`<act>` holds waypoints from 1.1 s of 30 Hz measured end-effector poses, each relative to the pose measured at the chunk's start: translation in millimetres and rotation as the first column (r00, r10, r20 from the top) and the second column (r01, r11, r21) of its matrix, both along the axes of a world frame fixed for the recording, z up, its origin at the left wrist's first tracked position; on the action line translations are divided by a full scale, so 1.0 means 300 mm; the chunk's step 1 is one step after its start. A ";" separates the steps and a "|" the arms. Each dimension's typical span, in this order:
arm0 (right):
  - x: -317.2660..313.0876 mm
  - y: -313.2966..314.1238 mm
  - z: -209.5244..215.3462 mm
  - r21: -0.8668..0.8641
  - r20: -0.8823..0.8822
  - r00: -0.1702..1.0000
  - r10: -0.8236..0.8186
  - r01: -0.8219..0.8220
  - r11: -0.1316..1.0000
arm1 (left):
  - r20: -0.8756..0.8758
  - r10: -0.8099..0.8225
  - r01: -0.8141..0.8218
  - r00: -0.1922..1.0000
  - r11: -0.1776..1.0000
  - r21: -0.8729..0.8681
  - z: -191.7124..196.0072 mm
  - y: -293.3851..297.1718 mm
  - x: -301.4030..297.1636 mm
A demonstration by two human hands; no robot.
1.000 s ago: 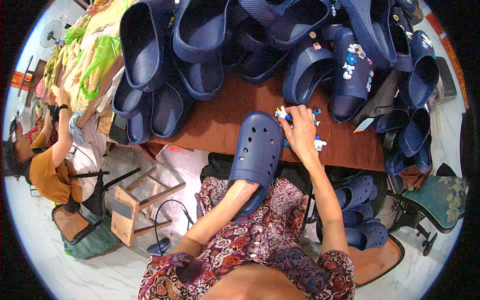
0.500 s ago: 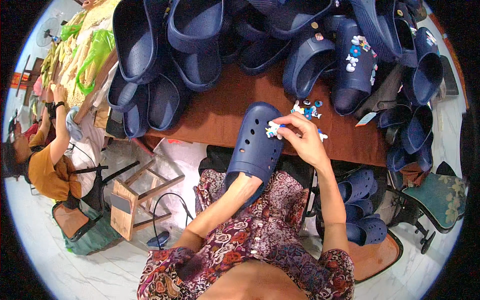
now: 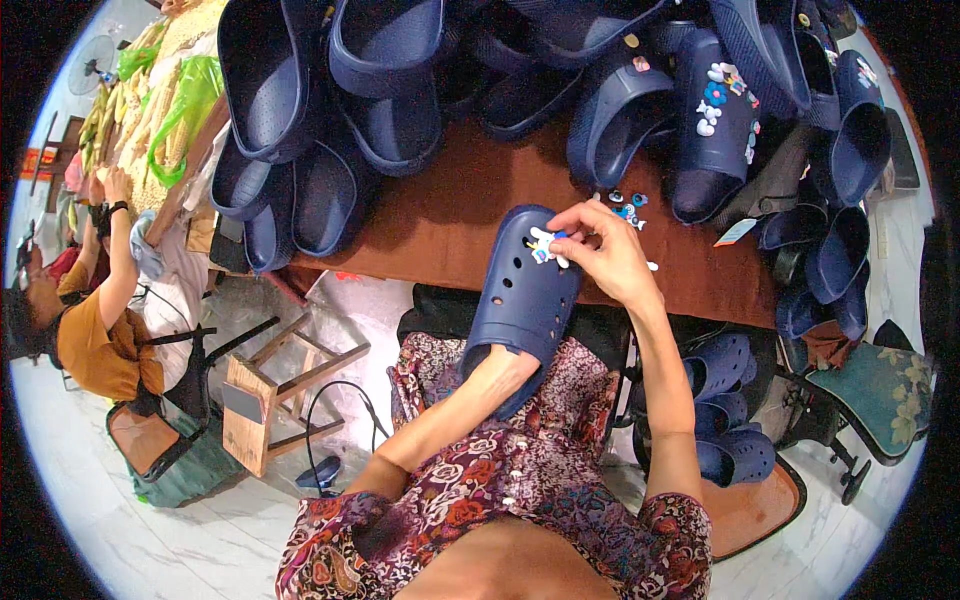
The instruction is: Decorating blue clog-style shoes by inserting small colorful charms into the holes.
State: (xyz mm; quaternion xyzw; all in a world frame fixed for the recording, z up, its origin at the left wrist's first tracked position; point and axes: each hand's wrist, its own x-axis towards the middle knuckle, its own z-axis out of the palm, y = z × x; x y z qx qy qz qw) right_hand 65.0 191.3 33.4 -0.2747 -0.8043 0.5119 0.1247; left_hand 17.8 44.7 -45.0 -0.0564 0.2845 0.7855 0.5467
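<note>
A navy blue foam clog point(image 3: 515, 308) with round holes is held up over my lap, toe toward the table. My left hand point(image 3: 508, 372) reaches into it through the heel opening and supports it from inside; its fingers are hidden. Between thumb and forefinger, my right hand point(image 3: 608, 256) pinches a small white shoe charm point(image 3: 543, 246) with coloured spots, against the holes near the clog's toe. Several blue and white loose charms point(image 3: 630, 210) lie on the brown tablecloth point(image 3: 450, 225) just beyond my right hand.
Navy clogs point(image 3: 325, 200) are heaped along the table's far side; one decorated clog point(image 3: 715, 140) carries several charms. More clogs point(image 3: 735, 455) sit low at the right, near a wheeled chair point(image 3: 870, 400). A wooden stool point(image 3: 260, 400) and a seated person point(image 3: 110, 335) are at left.
The clog and both hands have shifted slightly to the right. The pinched charm now lies closer over the clog's toe, away from its edge.
</note>
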 end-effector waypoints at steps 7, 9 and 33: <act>-0.013 0.042 -0.011 0.106 0.071 0.997 0.038 -0.045 0.993 | -0.150 0.011 -0.008 0.989 1.000 0.021 -0.053 0.036 -0.005; -0.016 0.054 -0.022 0.098 0.068 0.996 0.062 -0.069 0.993 | -0.107 0.014 -0.012 0.994 1.000 0.021 -0.049 0.065 -0.025; 0.019 -0.021 -0.043 0.151 -0.095 0.995 -0.009 0.024 0.988 | 0.373 0.066 -0.070 0.926 0.998 -0.001 -0.017 -0.042 0.008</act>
